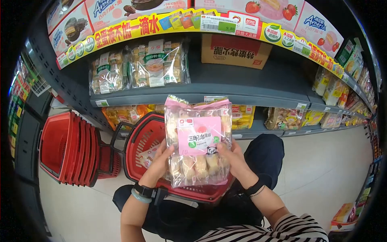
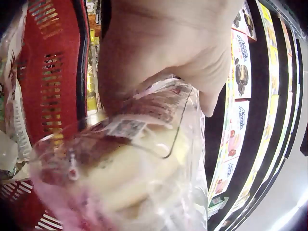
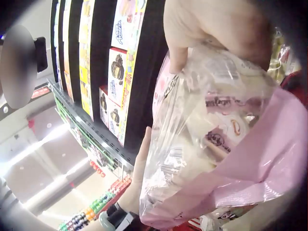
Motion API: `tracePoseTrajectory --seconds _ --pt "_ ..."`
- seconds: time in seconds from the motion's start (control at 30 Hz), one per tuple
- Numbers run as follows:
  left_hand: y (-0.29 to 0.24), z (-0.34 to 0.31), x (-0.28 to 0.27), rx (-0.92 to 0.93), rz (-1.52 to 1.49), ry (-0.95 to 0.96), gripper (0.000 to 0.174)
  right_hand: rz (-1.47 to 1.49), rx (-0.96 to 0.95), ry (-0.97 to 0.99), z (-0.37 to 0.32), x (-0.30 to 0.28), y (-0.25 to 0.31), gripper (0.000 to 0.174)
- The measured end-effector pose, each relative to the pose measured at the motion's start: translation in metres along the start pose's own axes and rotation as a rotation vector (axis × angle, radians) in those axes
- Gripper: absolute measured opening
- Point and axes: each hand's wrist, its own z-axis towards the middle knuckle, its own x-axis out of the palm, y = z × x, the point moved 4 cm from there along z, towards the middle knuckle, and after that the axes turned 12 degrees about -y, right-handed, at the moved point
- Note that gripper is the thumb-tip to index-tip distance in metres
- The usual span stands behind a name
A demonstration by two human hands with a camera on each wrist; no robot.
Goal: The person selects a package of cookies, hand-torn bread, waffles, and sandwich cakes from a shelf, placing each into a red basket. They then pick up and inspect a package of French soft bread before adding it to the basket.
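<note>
A clear and pink bag of sandwich cakes (image 1: 200,169) is held upright in front of me, its pink label facing me. My left hand (image 1: 159,162) grips its left edge, thumb on the front. On the opposite edge my right hand (image 1: 237,162) grips it the same way. In the left wrist view, the left hand (image 2: 168,43) wraps over the bag's side (image 2: 139,183). The right wrist view shows the bag's pink back seam (image 3: 260,163) under the right hand (image 3: 221,24). Beneath the bag is a red shopping basket (image 1: 132,158), partly hidden, with a wrapped item (image 1: 146,158) inside.
Stacked red baskets (image 1: 66,149) stand on the floor at left. Ahead, a dark shelf (image 1: 193,89) carries bagged breads (image 1: 156,64) and a cardboard box (image 1: 236,52). More packets (image 1: 284,117) fill the lower shelf. My knee (image 1: 264,161) is right of the basket.
</note>
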Motion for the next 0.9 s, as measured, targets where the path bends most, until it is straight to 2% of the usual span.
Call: tracePoseTrajectory --seconds 0.07,0.17,0.27,0.3,0.33,0.4,0.43,0.47,0.53,0.57,0.6,0.63,0.67,0.73,0.77,0.8,0.9 --pt "-0.001 0.004 -0.003 0.014 0.033 0.029 0.058 0.007 0.031 -0.025 0.009 0.000 0.009 0.046" --pt "-0.012 0.005 0.016 0.219 0.405 0.078 0.057 0.085 -0.023 -0.048 0.025 -0.001 0.035 0.050" --pt "-0.026 0.017 0.045 0.295 0.420 0.045 0.050 0.099 -0.121 0.005 0.042 0.003 0.075 0.054" --pt "-0.035 0.022 0.060 0.340 0.340 0.028 0.043 0.110 -0.070 -0.009 0.042 0.004 0.092 0.062" --pt "-0.046 0.033 0.070 0.391 0.367 0.024 0.041 0.110 -0.080 -0.005 0.052 0.001 0.103 0.062" --pt "-0.068 0.049 0.100 0.345 0.297 0.001 0.039 0.182 -0.247 0.034 0.075 -0.002 0.132 0.069" --pt "-0.076 0.062 0.115 0.378 0.276 0.015 0.039 0.182 -0.252 0.045 0.087 0.000 0.144 0.069" --pt "-0.082 0.077 0.128 0.410 0.257 0.029 0.040 0.085 -0.332 0.004 0.099 0.001 0.158 0.069" --pt "-0.087 0.116 0.145 0.491 0.288 0.066 0.046 -0.010 -0.422 -0.029 0.121 0.001 0.181 0.070" --pt "-0.088 0.140 0.148 0.659 0.367 -0.020 0.046 -0.049 -0.410 -0.006 0.134 0.001 0.188 0.069" --pt "-0.095 0.152 0.158 0.825 0.446 -0.108 0.047 -0.086 -0.398 0.015 0.145 0.001 0.193 0.068" --pt "-0.100 0.163 0.163 0.848 0.560 -0.104 0.050 -0.146 -0.386 -0.019 0.157 0.000 0.194 0.065" --pt "-0.102 0.170 0.165 0.855 0.565 -0.103 0.050 -0.140 -0.390 -0.016 0.164 -0.001 0.194 0.065" --pt "-0.102 0.175 0.175 0.662 0.746 -0.059 0.057 -0.137 -0.428 0.042 0.178 -0.003 0.193 0.065" --pt "-0.095 0.192 0.166 0.599 0.733 -0.023 0.057 -0.062 -0.400 0.110 0.190 -0.008 0.184 0.067" --pt "-0.089 0.200 0.164 0.602 0.738 -0.027 0.057 -0.057 -0.400 0.114 0.199 -0.013 0.173 0.067" --pt "-0.083 0.208 0.159 0.785 0.640 -0.098 0.057 -0.058 -0.545 0.079 0.213 -0.020 0.150 0.064"
